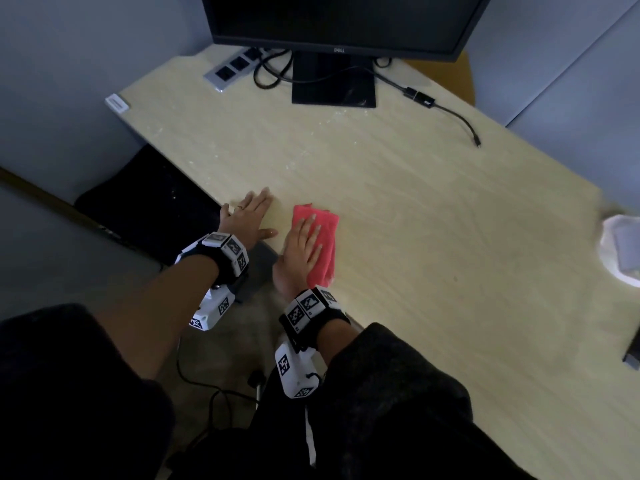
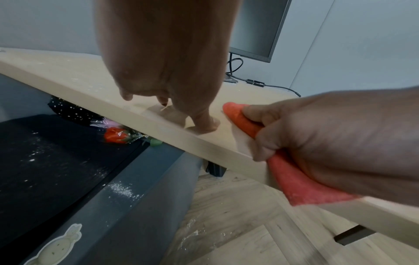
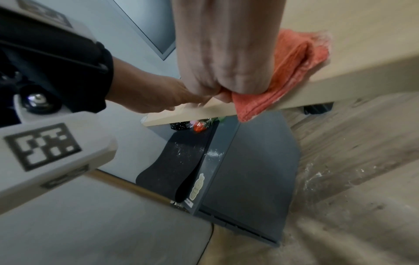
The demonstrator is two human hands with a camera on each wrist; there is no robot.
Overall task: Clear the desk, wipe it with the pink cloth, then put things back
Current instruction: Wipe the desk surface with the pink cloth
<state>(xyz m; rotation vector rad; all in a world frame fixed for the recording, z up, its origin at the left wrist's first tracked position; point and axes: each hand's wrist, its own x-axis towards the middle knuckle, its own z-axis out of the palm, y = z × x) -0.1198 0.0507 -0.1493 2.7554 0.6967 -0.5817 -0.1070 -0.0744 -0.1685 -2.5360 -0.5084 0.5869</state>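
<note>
Two of the three stages looked open. Clearing appeared largely done: left to right, the pale wood-grain bench carried a small white tag at its far left corner, a grey power strip, a black monitor on its stand, a black adapter cable, and a white bundle at the right rim. Left hand lay flat near the front edge, fingers straight and spread, holding nothing. Just beside it, right hand pressed flat on the folded pink terry cloth, whose near corner overhung the front edge. White specks showed on the left and far parts, so wiping was judged mid-course. Putting things back was not begun; the removed items could not be identified.
</note>
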